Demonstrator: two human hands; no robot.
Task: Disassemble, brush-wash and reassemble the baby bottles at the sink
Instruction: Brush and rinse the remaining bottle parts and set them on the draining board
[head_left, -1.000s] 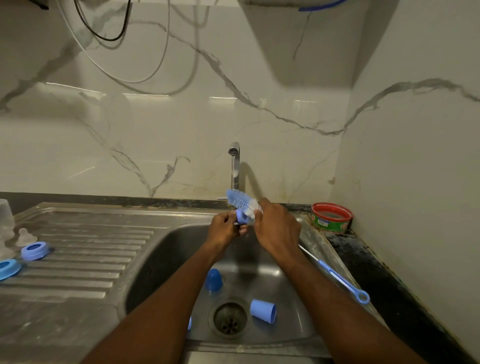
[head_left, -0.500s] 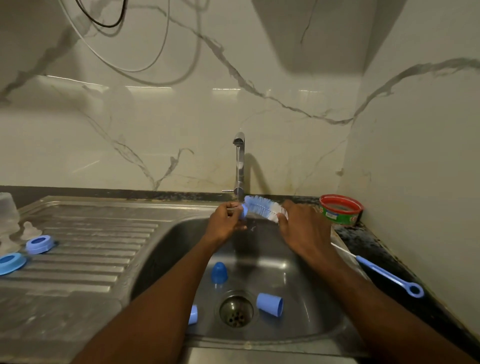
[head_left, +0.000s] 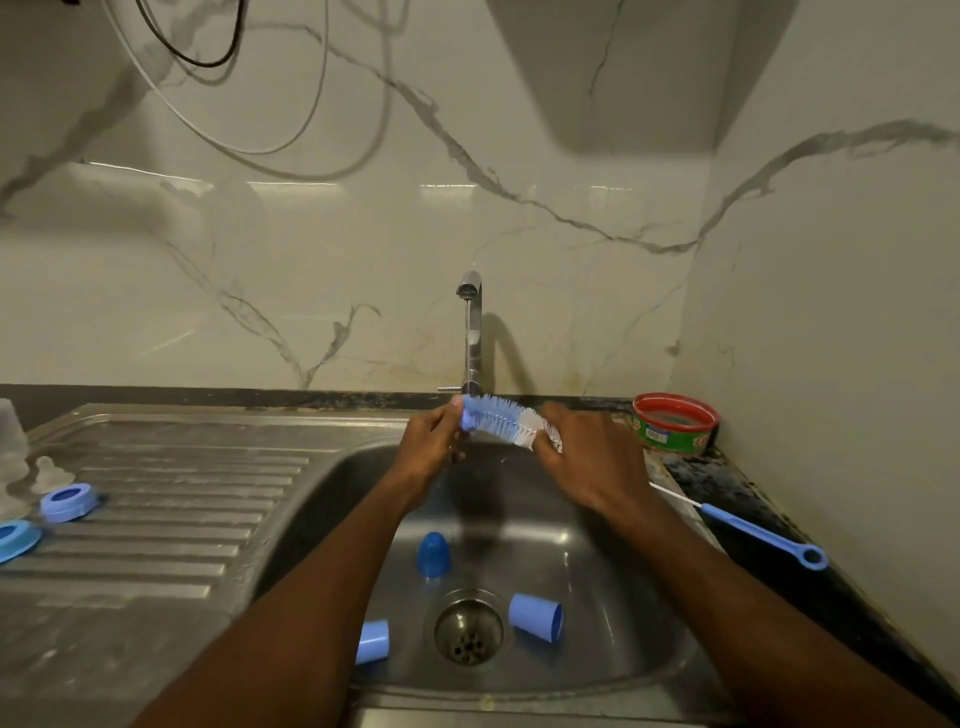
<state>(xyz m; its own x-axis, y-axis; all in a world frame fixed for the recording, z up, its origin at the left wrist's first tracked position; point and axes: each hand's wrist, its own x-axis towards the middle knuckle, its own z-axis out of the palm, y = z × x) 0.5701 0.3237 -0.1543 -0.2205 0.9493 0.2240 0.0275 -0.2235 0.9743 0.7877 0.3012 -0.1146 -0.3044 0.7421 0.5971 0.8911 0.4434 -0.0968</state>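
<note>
At frame centre, under the tap, the left hand (head_left: 428, 447) is pinching a small blue bottle part (head_left: 467, 422) while the right hand (head_left: 587, 460) is gripping the blue-and-white bristled bottle brush (head_left: 506, 422) to scrub it.

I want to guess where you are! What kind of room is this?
Most likely a home kitchen: a steel sink with a ribbed draining board, a tap at a marble-look wall, and baby bottle parts being washed.

A red-rimmed round tub (head_left: 675, 425) with a green label sits on the dark speckled surface (head_left: 748, 493) in the right back corner, against the marble-veined wall (head_left: 363, 249). Cables (head_left: 249, 130) — one black, the others pale — loop down the wall at upper left. A boxy fixture (head_left: 623, 67) hangs overhead — its shadow falls below it.
</note>
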